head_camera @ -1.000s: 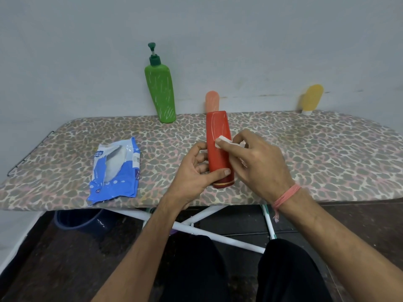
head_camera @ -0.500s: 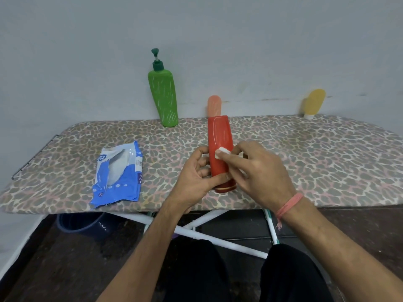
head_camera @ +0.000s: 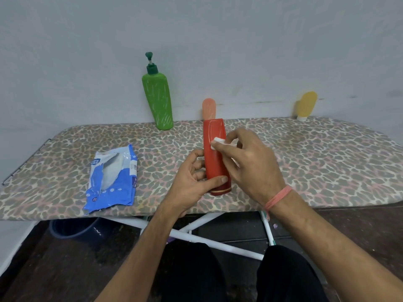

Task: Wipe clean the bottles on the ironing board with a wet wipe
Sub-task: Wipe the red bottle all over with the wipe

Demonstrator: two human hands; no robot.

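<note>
Left hand (head_camera: 192,182) grips red bottle (head_camera: 214,155) near its cap end, over the ironing board (head_camera: 316,162) front edge. Right hand (head_camera: 250,162) pinches wet wipe (head_camera: 219,140), pressed against bottle's upper side.

Left hand (head_camera: 192,182) curled round the red bottle (head_camera: 214,158), thumb across its front near the lower end. Right hand (head_camera: 250,164) pinched a wet wipe (head_camera: 219,141) against the bottle, fingertips bent, forearms converging.
</note>
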